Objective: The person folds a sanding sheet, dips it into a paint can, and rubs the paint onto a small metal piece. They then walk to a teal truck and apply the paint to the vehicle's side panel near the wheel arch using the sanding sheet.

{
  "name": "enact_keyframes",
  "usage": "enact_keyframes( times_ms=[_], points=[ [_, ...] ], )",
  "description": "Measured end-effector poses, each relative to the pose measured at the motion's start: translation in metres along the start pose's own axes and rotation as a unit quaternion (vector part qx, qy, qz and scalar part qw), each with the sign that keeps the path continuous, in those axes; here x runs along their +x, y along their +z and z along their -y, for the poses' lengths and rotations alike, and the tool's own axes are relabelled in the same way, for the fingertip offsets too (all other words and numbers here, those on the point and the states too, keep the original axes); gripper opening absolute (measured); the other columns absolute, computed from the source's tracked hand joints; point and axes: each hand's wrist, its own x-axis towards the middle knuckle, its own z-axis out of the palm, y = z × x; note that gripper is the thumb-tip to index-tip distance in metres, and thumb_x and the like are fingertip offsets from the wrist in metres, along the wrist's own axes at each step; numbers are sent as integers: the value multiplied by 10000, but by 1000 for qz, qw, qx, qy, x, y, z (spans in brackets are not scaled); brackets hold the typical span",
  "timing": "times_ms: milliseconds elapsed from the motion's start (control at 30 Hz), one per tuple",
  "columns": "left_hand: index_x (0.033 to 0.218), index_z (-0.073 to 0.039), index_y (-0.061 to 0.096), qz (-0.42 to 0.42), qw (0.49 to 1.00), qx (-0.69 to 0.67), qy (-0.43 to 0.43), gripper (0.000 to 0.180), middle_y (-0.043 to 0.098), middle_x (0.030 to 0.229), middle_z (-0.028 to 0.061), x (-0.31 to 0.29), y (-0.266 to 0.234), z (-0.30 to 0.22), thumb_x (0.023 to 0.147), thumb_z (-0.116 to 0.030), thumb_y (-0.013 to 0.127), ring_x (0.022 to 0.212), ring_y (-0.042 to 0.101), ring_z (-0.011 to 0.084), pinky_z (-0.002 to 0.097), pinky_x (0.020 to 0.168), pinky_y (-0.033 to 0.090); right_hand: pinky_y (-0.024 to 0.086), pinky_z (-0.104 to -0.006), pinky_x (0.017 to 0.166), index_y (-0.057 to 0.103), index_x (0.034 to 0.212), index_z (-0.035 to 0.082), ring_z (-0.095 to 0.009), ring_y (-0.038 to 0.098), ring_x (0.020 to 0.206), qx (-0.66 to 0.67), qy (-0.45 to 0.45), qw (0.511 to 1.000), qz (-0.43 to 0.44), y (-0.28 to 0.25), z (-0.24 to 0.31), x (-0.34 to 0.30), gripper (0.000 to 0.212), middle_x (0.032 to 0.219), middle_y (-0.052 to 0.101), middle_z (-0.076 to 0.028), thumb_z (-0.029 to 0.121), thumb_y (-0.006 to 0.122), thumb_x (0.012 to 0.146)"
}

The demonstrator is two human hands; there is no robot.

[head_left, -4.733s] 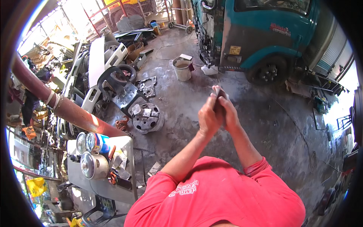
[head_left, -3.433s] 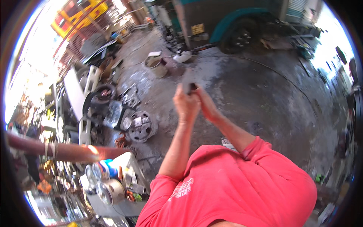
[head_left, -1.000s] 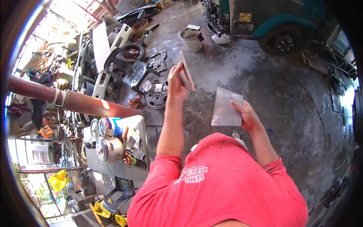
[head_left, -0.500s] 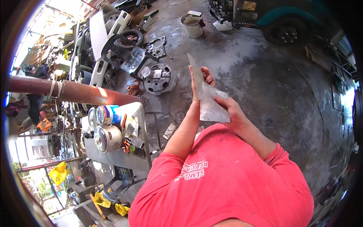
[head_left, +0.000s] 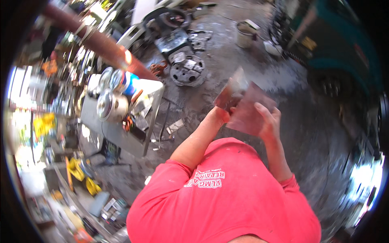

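Observation:
In front of my chest I hold two thin, flat plates, shiny like metal. My left hand (head_left: pixel 224 114) is closed on the lower end of one plate (head_left: pixel 227 95), which has a pale, greyish smear near its upper end. The other, a wider squarish plate (head_left: pixel 248 113), is pinched by my right hand (head_left: pixel 269 118), the thumb lying on its face. Both faces look reddish brown in this light. The plates lie close together, and motion blur hides whether they touch. Most of my left fingers are behind the first plate.
At left a grey table (head_left: pixel 115 131) bears cans (head_left: pixel 111 106) and tools, beside a red-brown pole (head_left: pixel 105 52). Beyond are a dark chair (head_left: pixel 172 42), a wheel rim (head_left: pixel 187 72) and a bucket (head_left: pixel 244 35). A teal vehicle (head_left: pixel 340 48) stands at far right.
My view has turned, so the surroundings appear shifted. Both hands have moved right in the picture, and the plates have tilted, their faces going from silvery grey to reddish brown.

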Motion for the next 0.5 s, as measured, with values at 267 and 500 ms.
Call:
enact_keyframes(
  times_ms=[267,500],
  points=[
    [1003,-177,731,-90,957,251,-117,457,656,769,-25,-77,-20,18,1052,-617,616,548,581,70,230,476,408,569,-332,999,715,1337,-43,-183,732,1131,-95,41,981,161,8,-50,32,330,1307,743,-99,130,732,1057],
    [1564,-165,570,-420,539,730,-22,653,644,1510,234,-248,-190,54,1123,-621,414,1414,598,437,583,1117,526,602,-410,1034,661,1431,-30,-255,736,1184,30,188,981,-39,6,-124,50,432,1365,729,-118,246,696,1100]
  ],
)
